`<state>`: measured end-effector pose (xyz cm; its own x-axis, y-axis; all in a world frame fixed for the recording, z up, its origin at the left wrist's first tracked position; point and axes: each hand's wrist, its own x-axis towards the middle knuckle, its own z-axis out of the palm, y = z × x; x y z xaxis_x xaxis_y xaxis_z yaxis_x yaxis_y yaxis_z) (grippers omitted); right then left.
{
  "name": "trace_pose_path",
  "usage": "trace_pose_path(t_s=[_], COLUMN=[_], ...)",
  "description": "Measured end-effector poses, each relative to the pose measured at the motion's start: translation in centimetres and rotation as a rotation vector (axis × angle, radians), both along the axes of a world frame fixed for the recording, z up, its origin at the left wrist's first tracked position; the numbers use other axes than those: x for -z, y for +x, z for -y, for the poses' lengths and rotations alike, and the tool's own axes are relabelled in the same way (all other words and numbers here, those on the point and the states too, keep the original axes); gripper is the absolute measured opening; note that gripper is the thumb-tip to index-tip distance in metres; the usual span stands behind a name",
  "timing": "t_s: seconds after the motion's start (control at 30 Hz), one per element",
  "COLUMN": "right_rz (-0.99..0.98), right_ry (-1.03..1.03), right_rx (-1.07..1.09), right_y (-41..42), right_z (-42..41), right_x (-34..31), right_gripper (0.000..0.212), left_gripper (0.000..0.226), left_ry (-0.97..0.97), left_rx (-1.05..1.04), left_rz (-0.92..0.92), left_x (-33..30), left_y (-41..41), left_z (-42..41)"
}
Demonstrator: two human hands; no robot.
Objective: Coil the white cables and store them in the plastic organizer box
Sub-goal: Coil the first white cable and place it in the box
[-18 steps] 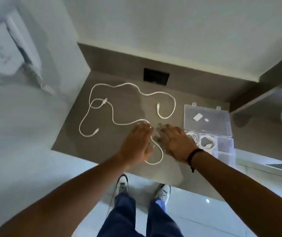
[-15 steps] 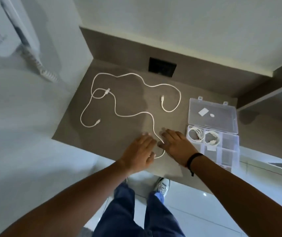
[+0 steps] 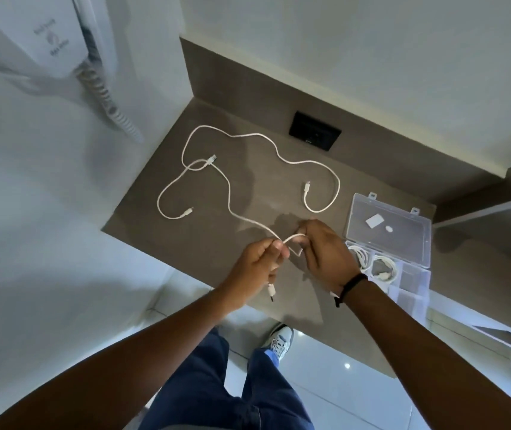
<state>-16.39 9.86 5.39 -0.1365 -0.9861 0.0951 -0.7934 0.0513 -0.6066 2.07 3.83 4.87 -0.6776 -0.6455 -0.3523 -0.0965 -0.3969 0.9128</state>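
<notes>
Lifted off the surface [image 3: 204, 243] since 0.5 s ago, 1 cable [image 3: 229, 193] is now pinched by both hands, left [image 3: 260, 259] and right [image 3: 325, 252], so coiling is judged begun.

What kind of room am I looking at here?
Probably a hotel or guest room nook: a wall-mounted white unit with a coiled cord, likely a hair dryer or phone, a built-in brown counter with a black wall socket, and glossy floor tiles.
</notes>
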Motion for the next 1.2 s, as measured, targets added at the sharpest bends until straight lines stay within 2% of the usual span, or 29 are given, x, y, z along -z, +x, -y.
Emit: trace_pose_path(t_s=[0.07,0.1,0.13,0.2,0.23,0.3,0.4,0.47,0.57,0.67,0.7,0.8,0.9,0.97,1.03,1.13,1.2], right_rz=[0.087,0.093,0.067,-0.107,-0.211,-0.353,-0.374,-0.325,-0.257,-0.143,-0.1,-0.05,-0.064,-0.084,-0.15,-0.201,-0.221], right_ry=[0.054,0.107,0.187,0.391,0.464,0.472,0.296,0.163,0.064,0.042,0.046,0.217,0.451,0.506,0.468,0.255,0.137], right_rx=[0.116,0.141,0.125,-0.012,-0.082,-0.205,-0.323,-0.314,-0.229,-0.076,-0.025,0.004,-0.126,-0.239,-0.331,-0.322,-0.25], right_y=[0.8,1.4,2.0,4.0,5.2,6.9,7.2,6.2,3.8,1.8,1.7,3.2,6.2,7.7,8.6,8.3,7.0], right_z=[0.4,0.6,0.8,1.0,0.9,0.7,1.7,2.9,5.0,6.1,6.0,4.6,2.6,1.5,1.3,2.7,4.1], right_x=[-0.9,-1.2,-1.2,-0.8,-0.7,-1.4,-4.0,-6.1,-8.5,-7.9,-7.2,-4.1,-1.9,-1.7,-2.7,-5.8,-7.7], right_gripper=[0.027,0.017,0.011,0.026,0.033,0.039,0.023,0.016,0.012,0.018,0.02,0.012,0.027,0.037,0.034,0.024,0.032], left_gripper=[0.031,0.028,0.024,0.018,0.017,0.022,0.033,0.032,0.027,0.027,0.029,0.03,0.025,0.022,0.023,0.032,0.028], left_ry=[0.376,0.469,0.517,0.517,0.487,0.409,0.183,0.082,0.204,0.524,0.577,0.619,0.607,0.544,0.409,0.246,0.227], left_rx=[-0.024,-0.051,-0.072,-0.091,-0.094,-0.11,-0.083,0.026,0.136,0.035,0.011,-0.036,-0.172,-0.179,-0.155,-0.044,0.074], left_rz=[-0.265,-0.39,-0.501,-0.614,-0.606,-0.486,-0.158,-0.045,-0.126,-0.309,-0.349,-0.49,-0.596,-0.56,-0.408,-0.152,-0.087], left_x=[-3.0,-3.9,-4.6,-5.6,-5.7,-4.9,-3.0,-1.9,-1.9,-2.9,-3.2,-4.3,-5.2,-5.0,-4.3,-3.2,-3.0], left_y=[0.0,0.0,0.1,0.3,0.4,0.7,1.9,2.3,2.6,2.5,2.5,2.4,2.5,2.5,3.0,4.1,4.5], left_z=[1.7,2.6,3.4,5.0,5.8,7.1,8.0,7.6,6.6,6.2,6.3,6.8,7.9,8.9,9.8,10.0,9.4])
